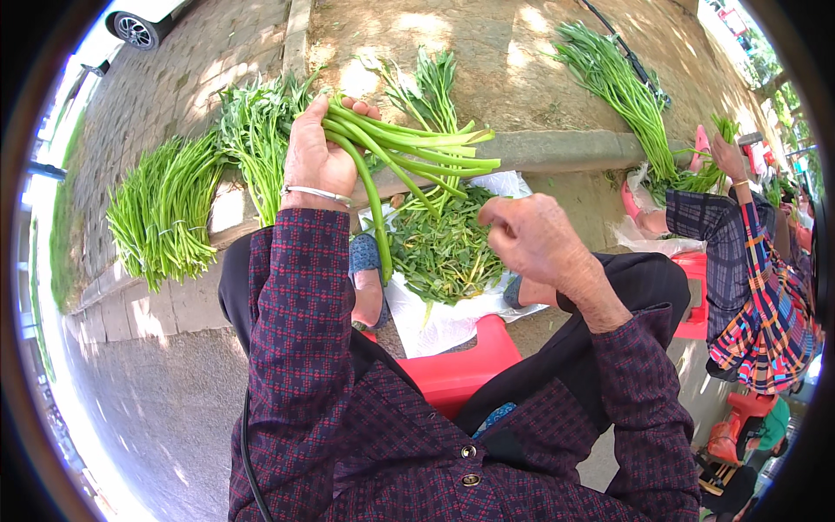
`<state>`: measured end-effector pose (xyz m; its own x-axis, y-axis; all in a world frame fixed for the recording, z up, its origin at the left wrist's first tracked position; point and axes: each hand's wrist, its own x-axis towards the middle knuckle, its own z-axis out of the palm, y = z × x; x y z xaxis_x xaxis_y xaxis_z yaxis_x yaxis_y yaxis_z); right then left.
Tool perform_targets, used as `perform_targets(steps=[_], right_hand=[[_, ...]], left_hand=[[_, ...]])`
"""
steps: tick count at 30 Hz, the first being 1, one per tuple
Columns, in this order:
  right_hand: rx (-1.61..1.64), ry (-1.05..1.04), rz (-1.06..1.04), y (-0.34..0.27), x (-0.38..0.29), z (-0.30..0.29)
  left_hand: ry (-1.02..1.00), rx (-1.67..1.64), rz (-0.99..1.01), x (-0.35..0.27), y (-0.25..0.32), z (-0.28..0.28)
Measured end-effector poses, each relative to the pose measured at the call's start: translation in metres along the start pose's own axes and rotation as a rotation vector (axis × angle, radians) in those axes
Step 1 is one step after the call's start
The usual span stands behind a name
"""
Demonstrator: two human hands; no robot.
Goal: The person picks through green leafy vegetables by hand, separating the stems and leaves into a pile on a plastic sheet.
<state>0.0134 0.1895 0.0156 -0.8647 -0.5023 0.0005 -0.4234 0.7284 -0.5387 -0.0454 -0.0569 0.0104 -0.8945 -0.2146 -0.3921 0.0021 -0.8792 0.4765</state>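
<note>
My left hand [319,147] is closed around a bunch of green leafy-vegetable stems [404,140], likely water spinach. The cut ends point right, and one thick stem droops down past the wrist. To the right, my right hand [538,238] hovers with curled fingers, and nothing shows in it. Its fingertips are partly hidden. Below both hands, a heap of plucked leaves and short stems [443,251] lies on a white plastic sheet [424,326] between my feet. Just beyond the heap, a few leafy stalks [434,91] lean on the curb.
At left are a tied bundle of stems [166,215] and a leafy bunch [261,143]. A stone curb [574,151] runs across ahead. More long stalks [616,98] lie at upper right. A person [750,261] sits close on the right, holding greens. A red plastic stool [450,372] is beneath me.
</note>
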Motion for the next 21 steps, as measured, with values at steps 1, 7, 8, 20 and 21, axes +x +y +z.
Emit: perform_targets(steps=[1, 7, 8, 20, 21], right_hand=[[0.0, 0.046, 0.017, 0.003, 0.001, -0.003], [0.088, 0.205, 0.097, 0.006, 0.006, -0.023], [0.142, 0.209, 0.122, 0.008, 0.006, -0.024], [0.418, 0.183, 0.161, 0.012, 0.006, -0.013], [0.453, 0.156, 0.166, 0.012, 0.006, -0.009]], left_hand=[[-0.007, -0.001, -0.003, 0.001, 0.0, -0.001], [-0.038, 0.0, -0.052, 0.002, 0.003, -0.002], [-0.048, -0.012, -0.064, 0.002, 0.004, -0.002], [-0.071, -0.058, -0.129, 0.011, 0.009, -0.011], [-0.073, -0.063, -0.129, 0.01, 0.01, -0.01]])
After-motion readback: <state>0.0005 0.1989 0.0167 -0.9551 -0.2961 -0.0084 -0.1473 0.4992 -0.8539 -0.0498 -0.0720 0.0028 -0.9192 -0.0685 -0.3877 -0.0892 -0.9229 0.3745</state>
